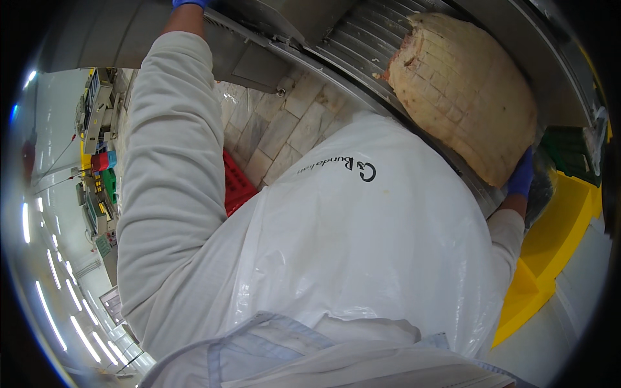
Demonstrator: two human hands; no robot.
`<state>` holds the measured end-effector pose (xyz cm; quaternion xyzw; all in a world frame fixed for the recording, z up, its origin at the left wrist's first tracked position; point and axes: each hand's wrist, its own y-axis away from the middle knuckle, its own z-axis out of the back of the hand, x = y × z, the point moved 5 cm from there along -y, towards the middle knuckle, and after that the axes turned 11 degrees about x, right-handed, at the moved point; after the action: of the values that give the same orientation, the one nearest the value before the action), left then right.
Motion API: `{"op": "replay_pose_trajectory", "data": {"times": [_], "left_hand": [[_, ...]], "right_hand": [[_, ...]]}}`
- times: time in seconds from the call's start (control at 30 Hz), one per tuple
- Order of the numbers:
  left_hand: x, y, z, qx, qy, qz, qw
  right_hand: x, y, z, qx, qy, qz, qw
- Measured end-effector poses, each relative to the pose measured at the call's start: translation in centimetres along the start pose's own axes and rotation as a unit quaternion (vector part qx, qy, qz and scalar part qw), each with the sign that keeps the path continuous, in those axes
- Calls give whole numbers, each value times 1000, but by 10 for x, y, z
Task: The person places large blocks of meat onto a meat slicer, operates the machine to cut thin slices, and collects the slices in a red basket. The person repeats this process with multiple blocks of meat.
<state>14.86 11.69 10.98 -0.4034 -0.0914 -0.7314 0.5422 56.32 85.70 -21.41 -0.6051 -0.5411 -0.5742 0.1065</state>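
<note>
A large, pale slab of meat [469, 97] with a skin or fat side up lies on a ribbed metal bed at the upper right. Score lines cross its surface, and a reddish cut shows at its left end. My right hand [521, 173], in a blue glove, is against the slab's lower right end; the meat hides its fingers. At the upper left my arm reaches forward, and only the blue glove cuff of my left hand [191, 2] shows beside a grey metal housing. The picture's edge cuts off that hand's fingers.
The ribbed metal bed [352, 48] has raised metal sides. A red crate [237, 184] stands on the tiled floor [278, 132] below. On the right are a yellow container [533, 258] and a dark green crate [569, 154]. Further machines line the far left.
</note>
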Motion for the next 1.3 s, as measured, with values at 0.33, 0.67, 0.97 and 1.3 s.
{"op": "replay_pose_trajectory", "data": {"times": [0.33,0.67,0.97,1.3], "left_hand": [[1,-5,-4,-60,31,-45,997],[6,-4,9,-24,232,54,971],[9,-2,-2,-27,180,36,983],[6,-2,12,-38,316,84,944]], "right_hand": [[-8,-18,23,42,-15,-14,999],[-2,-5,5,15,-32,-20,999],[-2,-14,20,-7,43,10,999],[-3,-9,14,-2,-3,-12,1000]]}}
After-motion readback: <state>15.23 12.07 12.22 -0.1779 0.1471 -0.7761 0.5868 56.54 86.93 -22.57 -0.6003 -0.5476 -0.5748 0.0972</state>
